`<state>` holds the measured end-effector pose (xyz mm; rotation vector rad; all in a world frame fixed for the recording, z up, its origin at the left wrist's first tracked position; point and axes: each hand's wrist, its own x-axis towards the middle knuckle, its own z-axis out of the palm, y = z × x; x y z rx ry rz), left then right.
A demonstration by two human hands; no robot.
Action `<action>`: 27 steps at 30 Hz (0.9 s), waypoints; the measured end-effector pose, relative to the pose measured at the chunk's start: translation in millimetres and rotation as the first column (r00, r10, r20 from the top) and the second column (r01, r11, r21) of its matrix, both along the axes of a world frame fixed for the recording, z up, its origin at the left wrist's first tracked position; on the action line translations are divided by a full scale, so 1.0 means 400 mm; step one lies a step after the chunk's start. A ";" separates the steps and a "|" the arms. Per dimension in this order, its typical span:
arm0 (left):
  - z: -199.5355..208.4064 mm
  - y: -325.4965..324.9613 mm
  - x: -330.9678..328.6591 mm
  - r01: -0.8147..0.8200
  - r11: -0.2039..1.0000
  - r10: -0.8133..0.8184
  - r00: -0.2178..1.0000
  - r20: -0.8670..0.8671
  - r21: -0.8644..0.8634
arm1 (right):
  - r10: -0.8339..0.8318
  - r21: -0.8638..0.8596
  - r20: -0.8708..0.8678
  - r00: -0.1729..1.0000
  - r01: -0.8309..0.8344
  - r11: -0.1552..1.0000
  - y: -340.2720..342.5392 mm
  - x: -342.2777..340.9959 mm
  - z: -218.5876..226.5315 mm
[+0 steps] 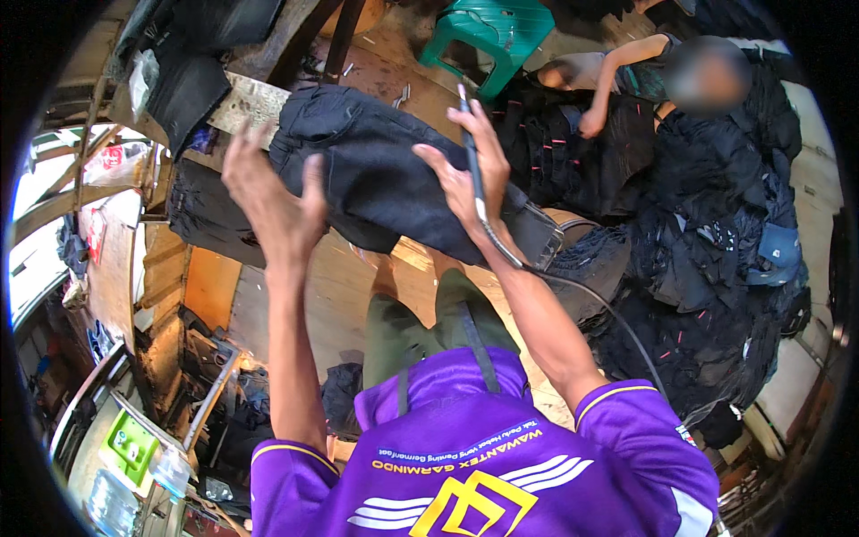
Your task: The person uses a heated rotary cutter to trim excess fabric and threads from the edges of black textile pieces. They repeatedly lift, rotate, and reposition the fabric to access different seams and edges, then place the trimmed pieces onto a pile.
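Observation:
A pair of black denim trousers (367,166) lies stretched across a long raised support in front of me. Over its left end is my left hand (273,197), fingers apart and slightly blurred, with nothing in it; whether it touches the cloth I cannot tell. My right hand (490,179), above the middle of the trousers, holds a slim dark pen-shaped tool (472,161) with a pale tip pointing away from me. The tool lies along the palm, and some fingers are stretched out. From its lower end a dark cord (617,318) runs down past my right forearm.
A large heap of dark garments (716,224) fills the right side. Another person's arm (611,76) reaches into it at the far right. A green plastic stool (490,36) stands beyond the trousers. At lower left are a green tray (132,447) and clear plastic containers (112,506).

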<state>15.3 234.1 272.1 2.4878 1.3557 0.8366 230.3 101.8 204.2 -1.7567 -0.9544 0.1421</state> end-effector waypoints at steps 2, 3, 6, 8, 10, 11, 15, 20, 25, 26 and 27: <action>-0.019 -0.059 0.042 0.275 0.950 -0.266 0.961 0.077 -0.149 | 0.098 0.006 0.160 0.982 -0.100 0.995 -0.060 0.028 0.022; -0.032 -0.062 0.058 0.383 0.913 -0.386 0.922 0.010 -0.142 | 0.203 0.010 0.140 0.969 -0.206 0.978 -0.087 0.034 0.028; -0.086 -0.011 0.082 0.482 0.852 -0.515 0.842 -0.163 -0.202 | 0.456 0.009 0.051 0.888 -0.457 0.889 -0.134 0.037 0.024; -0.121 0.029 0.075 0.467 0.847 -0.519 0.831 -0.201 -0.254 | 0.429 -0.081 0.058 0.902 -0.424 0.902 -0.133 0.036 0.009; -0.147 0.054 0.060 0.526 0.826 -0.563 0.788 -0.250 -0.203 | 0.460 -0.079 0.080 0.885 -0.454 0.888 -0.111 0.043 -0.007; -0.157 0.061 0.058 0.533 0.819 -0.573 0.782 -0.246 -0.213 | 0.486 -0.068 0.145 0.862 -0.482 0.874 -0.098 0.046 -0.013; -0.166 0.072 0.070 0.534 0.808 -0.586 0.775 -0.236 -0.249 | 0.467 -0.044 0.228 0.854 -0.470 0.882 -0.072 0.043 -0.017; -0.127 0.076 0.092 0.509 0.797 -0.592 0.764 -0.254 -0.326 | 0.496 -0.065 0.237 0.835 -0.496 0.866 -0.055 0.045 -0.027; -0.090 0.076 0.096 0.386 0.746 -0.601 0.742 -0.297 -0.543 | 0.503 -0.052 0.221 0.836 -0.505 0.862 -0.055 0.048 -0.034; -0.086 0.078 0.100 0.402 0.751 -0.607 0.733 -0.307 -0.524 | 0.503 -0.056 0.219 0.836 -0.504 0.862 -0.057 0.047 -0.035; -0.082 0.080 0.102 0.417 0.756 -0.612 0.724 -0.318 -0.504 | 0.503 -0.061 0.217 0.837 -0.502 0.863 -0.059 0.047 -0.037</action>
